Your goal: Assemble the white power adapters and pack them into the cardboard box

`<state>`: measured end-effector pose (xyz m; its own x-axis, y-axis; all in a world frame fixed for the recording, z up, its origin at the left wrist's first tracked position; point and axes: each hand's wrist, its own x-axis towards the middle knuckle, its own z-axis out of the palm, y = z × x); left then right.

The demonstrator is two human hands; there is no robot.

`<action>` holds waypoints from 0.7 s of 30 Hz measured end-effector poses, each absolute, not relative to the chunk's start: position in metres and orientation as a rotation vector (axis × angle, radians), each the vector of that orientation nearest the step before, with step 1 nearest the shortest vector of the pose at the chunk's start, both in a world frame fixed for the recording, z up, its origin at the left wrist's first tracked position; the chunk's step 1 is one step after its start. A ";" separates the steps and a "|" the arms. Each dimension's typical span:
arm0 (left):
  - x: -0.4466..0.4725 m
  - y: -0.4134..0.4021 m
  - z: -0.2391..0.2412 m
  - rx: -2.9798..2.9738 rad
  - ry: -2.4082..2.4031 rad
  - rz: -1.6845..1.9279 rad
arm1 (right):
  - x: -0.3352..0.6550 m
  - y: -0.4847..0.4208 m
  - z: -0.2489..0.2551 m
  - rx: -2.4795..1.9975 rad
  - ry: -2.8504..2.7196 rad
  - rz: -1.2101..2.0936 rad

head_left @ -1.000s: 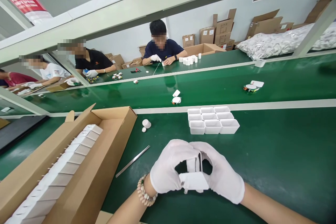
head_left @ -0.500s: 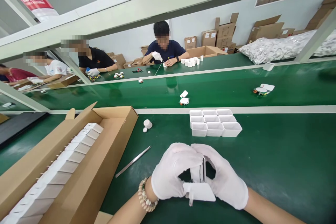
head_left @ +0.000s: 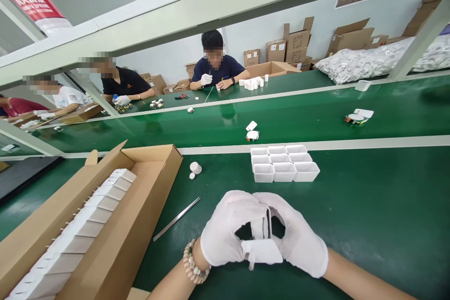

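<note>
1. White piece [head_left: 263,251] at the lower centre of the frame, held between my two gloved hands over the green worktop [head_left: 372,206]: its flat plate tilts toward me, a narrow tab hanging below and a thin upright edge standing behind.

2. My left grip [head_left: 227,229] is curled closed on the piece from one side, thumb low by the plate, fingers bent over the top; a beaded bracelet [head_left: 194,262] circles the wrist.

3. My right grip [head_left: 300,236] is curled closed on the other side, its fingers meeting those of the left at the top. Dark gaps show inside both curls; the exact fingertip contact is partly hidden.

4. Tweezers [head_left: 176,219] lie slantwise near my left wrist, between it and a long cardboard carton [head_left: 123,243] at the lower left, where white blocks [head_left: 75,239] with thin pins stand in a row.

5. Two small white plugs [head_left: 195,168] sit above the tweezers. Open white boxes [head_left: 284,172], three rows of three, stand just beyond my hands, right of centre.

6. Across the middle of the frame runs a green belt [head_left: 302,119], carrying a small assembly [head_left: 252,135] near centre and another toward the right.

7. Upper centre, a co-worker [head_left: 225,68] sits across the belt, one gloved hand raised, near a cluster of white caps [head_left: 252,83].
</note>
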<state>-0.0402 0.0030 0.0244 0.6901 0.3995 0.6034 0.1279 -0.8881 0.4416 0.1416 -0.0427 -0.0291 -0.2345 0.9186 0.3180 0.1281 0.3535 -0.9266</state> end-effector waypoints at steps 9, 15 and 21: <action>-0.035 0.001 0.032 2.506 0.482 1.003 | 0.142 -0.041 -0.031 -0.950 -1.587 1.070; -0.031 0.001 0.032 2.558 0.537 0.994 | 0.140 -0.042 -0.026 -0.941 -1.573 1.124; -0.033 0.001 0.025 2.555 0.666 0.892 | 0.139 -0.043 -0.021 -0.960 -1.523 1.127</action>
